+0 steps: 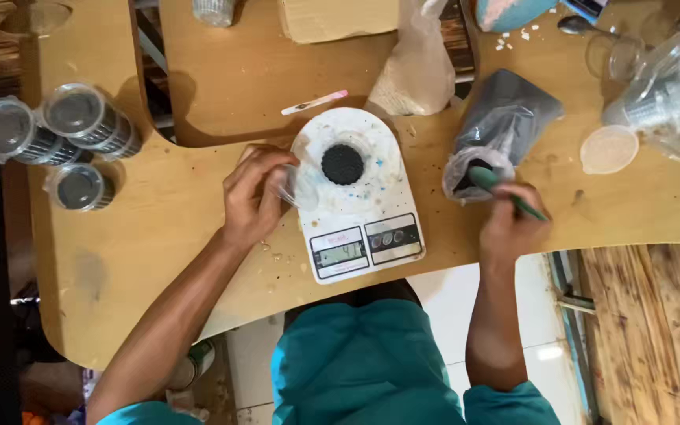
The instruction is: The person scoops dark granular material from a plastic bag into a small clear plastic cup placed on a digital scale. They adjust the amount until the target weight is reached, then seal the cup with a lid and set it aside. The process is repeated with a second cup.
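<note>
Weighing under way at a curved plywood table (159,228), with a white oval digital kitchen scale (356,197) as the landmark.

Sitting on the scale's platform: a small clear plastic cup (343,164) holding dark, grainy black material, seen from straight above.

Resting at the scale's left edge: the left hand (255,197), fingers curled together and pinching what looks like a thin clear plastic lid or second cup; exact object hard to make out against the white platform. Lying just right of this hand and nearer to it than to the other: the filled cup.

Working well to the right of the scale: the right hand (511,220), clamped around a green-handled scoop (505,190), long axis running from lower right up to upper left, tip pointing into the open mouth of a grey plastic bag of dark powder (501,130). Scoop bowl hidden inside the bag.

Standing far left of the scale: three lidded clear cups (57,134) already filled with dark contents. Lying just above the scale: a thin white-and-pink stick (314,102). Sitting farther right: an empty clear cup (609,149) and a bundle of stacked cups in plastic wrap (670,94), cut off by the frame edge.

Scale display too small to judge.
</note>
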